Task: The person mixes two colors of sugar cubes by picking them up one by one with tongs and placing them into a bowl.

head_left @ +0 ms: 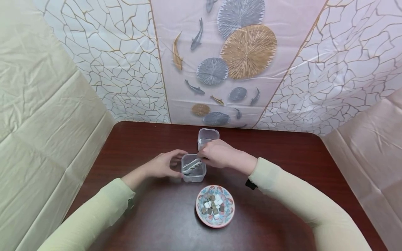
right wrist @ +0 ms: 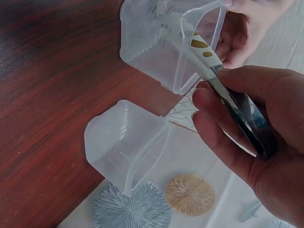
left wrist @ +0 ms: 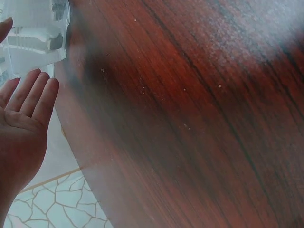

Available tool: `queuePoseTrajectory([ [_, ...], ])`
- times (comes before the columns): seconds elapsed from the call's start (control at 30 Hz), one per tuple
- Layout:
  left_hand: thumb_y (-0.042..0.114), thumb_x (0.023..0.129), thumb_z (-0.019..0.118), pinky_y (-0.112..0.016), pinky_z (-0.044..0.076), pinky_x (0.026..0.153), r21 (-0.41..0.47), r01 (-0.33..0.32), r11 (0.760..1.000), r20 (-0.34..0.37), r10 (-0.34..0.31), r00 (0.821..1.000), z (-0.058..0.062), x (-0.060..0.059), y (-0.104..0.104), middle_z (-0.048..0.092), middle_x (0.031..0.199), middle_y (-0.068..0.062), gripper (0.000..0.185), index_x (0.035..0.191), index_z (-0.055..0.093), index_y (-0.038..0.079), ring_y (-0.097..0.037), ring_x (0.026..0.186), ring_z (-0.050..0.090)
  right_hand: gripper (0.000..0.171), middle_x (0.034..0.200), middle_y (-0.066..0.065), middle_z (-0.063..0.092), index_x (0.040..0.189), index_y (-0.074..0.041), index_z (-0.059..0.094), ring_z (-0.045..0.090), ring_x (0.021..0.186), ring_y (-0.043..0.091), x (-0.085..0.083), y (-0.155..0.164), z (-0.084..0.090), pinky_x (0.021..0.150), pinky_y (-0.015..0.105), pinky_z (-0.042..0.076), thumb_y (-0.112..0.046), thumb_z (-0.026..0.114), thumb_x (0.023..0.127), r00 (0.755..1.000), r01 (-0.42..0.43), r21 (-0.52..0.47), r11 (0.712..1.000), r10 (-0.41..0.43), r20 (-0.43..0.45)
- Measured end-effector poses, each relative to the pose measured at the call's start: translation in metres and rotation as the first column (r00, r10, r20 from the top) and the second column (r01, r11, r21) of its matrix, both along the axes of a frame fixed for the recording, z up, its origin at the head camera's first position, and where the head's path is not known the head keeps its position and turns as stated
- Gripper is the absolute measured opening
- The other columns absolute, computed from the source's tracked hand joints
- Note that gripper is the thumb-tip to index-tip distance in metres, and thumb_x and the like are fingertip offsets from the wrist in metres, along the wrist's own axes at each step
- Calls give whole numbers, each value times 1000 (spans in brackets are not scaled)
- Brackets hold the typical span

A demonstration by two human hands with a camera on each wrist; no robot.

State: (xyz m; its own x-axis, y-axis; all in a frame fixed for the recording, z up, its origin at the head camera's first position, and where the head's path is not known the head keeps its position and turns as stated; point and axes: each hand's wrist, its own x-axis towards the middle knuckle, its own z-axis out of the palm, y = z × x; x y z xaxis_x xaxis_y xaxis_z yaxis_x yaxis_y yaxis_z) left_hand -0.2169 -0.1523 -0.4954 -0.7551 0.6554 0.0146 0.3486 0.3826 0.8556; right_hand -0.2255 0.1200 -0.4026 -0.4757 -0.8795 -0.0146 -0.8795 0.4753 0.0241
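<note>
A clear plastic container (head_left: 193,174) stands on the dark wooden table (head_left: 150,216). My left hand (head_left: 163,164) lies against its left side with straight fingers (left wrist: 33,95) and the thumb near the rim. My right hand (head_left: 220,155) grips metal tongs (right wrist: 237,109), whose white tips (head_left: 191,165) reach down into this container (right wrist: 156,47). I cannot tell whether anything sits between the tips. A second clear container (head_left: 207,136) stands just behind, empty in the right wrist view (right wrist: 123,142).
A patterned bowl (head_left: 231,209) holding several small white and brown cubes (head_left: 213,205) sits on the table near me, in front of the containers. Patterned sheets hang behind the table and on both sides.
</note>
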Motion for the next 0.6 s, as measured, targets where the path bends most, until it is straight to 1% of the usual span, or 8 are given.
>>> queuePoseTrajectory([
  [0.23,16,82,94,-49,54,113,-2,-7,1000,5,7,1000,-1,0,1,66,143,-16,82,150,52,1,-33,136,62,13,95,-3,78,105,-18,81,74,81,16,5,15,8,62,39,58,-11,76,96,1000,-11,-74,997,9,-20],
  [0.4,15,82,94,-51,53,113,9,-8,1000,12,8,1000,1,1,1,66,143,-18,82,150,52,0,-35,136,62,12,94,-5,76,107,-18,80,71,75,13,14,29,19,60,36,56,-13,76,96,1000,-6,-124,992,4,-16],
  [0.47,15,82,94,-52,53,113,15,-7,1000,12,7,1000,2,1,2,66,143,-19,82,150,52,0,-36,136,61,15,96,-5,77,109,-17,80,70,75,12,18,35,24,61,36,56,-12,76,96,1000,-2,-139,990,1,-7],
  [0.6,14,82,94,-53,53,113,20,-3,1000,12,3,1000,2,1,2,65,143,-22,83,151,51,-2,-38,136,61,17,102,-4,79,112,-14,81,73,82,10,24,48,31,66,36,59,-11,76,95,1000,-5,-169,986,7,14],
])
